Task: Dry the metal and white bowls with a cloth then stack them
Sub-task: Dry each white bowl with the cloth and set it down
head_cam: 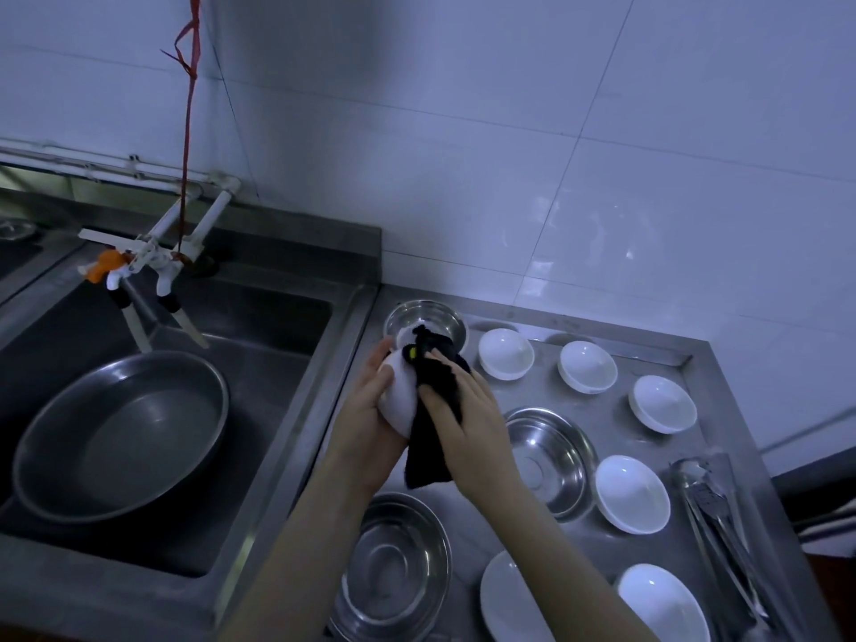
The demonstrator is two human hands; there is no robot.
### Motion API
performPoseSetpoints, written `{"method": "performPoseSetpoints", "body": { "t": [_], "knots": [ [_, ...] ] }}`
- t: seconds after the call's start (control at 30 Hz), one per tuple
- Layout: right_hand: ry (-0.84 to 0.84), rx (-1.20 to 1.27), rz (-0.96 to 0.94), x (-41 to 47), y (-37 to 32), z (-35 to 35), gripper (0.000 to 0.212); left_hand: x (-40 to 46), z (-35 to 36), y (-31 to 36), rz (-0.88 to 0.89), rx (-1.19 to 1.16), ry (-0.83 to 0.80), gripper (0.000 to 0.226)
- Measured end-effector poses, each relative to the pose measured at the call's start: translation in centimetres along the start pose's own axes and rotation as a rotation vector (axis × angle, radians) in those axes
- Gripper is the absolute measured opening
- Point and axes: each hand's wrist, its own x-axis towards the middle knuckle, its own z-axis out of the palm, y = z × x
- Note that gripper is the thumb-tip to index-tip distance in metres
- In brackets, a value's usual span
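Both hands grip: left hand (370, 400) round white bowl (400, 403), right hand (468, 424) dark cloth (433, 437).

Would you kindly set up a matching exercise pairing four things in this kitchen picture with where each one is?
Things:
1. cloth
2. pan
3. tongs
4. red string

Places:
A. in the sink
B. at the counter's right edge
C. hanging down to the tap
D. under the right hand, pressed on a white bowl held by the left hand

Pairs: 1-D, 2-A, 3-B, 4-C
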Motion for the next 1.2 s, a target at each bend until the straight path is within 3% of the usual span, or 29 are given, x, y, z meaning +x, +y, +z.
{"method": "performPoseSetpoints", "body": {
  "t": [0.1, 0.2, 0.27, 0.33, 0.43, 0.57, 0.67, 0.77, 0.87, 1.03, 1.1, 1.17, 1.2],
  "knots": [
    [-0.034, 0.206, 0.137, -1.4, 1.0, -0.1, 0.045, 0.7, -1.6, 0.3, -0.013, 0.026, 0.072, 0.034],
    [-0.030, 0.373, 0.263, -2.0, 1.4, -0.2, 0.020, 1.4, -3.0, 0.5, -0.020, 0.084, 0.121, 0.033],
    [0.022, 0.474, 0.390, -1.4, 2.1, -0.5, 0.015, 2.1, -3.9, 0.7, -0.027, 0.158, 0.134, 0.033],
    [0.076, 0.539, 0.488, -0.6, 3.1, -1.0, 0.015, 3.1, -4.9, 1.2, -0.034, 0.308, 0.152, 0.042],
    [0.161, 0.439, 0.532, 0.3, 5.3, -1.5, 0.015, 4.5, -6.3, 1.3, -0.007, 0.673, 0.120, 0.059],
    [0.215, 0.308, 0.570, 1.4, 7.3, -2.3, 0.017, 6.7, -8.4, -1.2, 0.048, 1.194, -0.072, 0.063],
    [0.235, 0.239, 0.606, 2.0, 8.7, -3.0, 0.012, 8.5, -10.0, -4.0, 0.068, 1.613, -0.304, 0.061],
    [0.260, 0.222, 0.643, 2.6, 10.5, -3.4, 0.019, 9.9, -11.4, -7.1, 0.055, 1.845, -0.550, 0.059],
    [0.258, 0.186, 0.659, 3.0, 12.0, -3.2, 0.024, 11.4, -12.7, -9.6, 0.149, 2.139, -0.774, 0.058],
    [0.222, 0.141, 0.659, 3.7, 13.6, -3.3, 0.026, 12.8, -13.7, -11.9, 0.159, 2.347, -0.912, 0.062],
    [0.218, 0.134, 0.659, 4.0, 14.2, -3.4, 0.025, 13.0, -13.5, -12.5, 0.112, 2.436, -0.927, 0.063],
    [0.219, 0.121, 0.653, 4.5, 14.7, -3.5, 0.023, 13.2, -13.8, -13.1, 0.066, 2.367, -0.922, 0.060],
    [0.216, 0.119, 0.652, 4.8, 14.9, -3.6, 0.022, 13.3, -13.8, -13.1, -0.045, 2.363, -0.941, 0.059]
  ]
}}
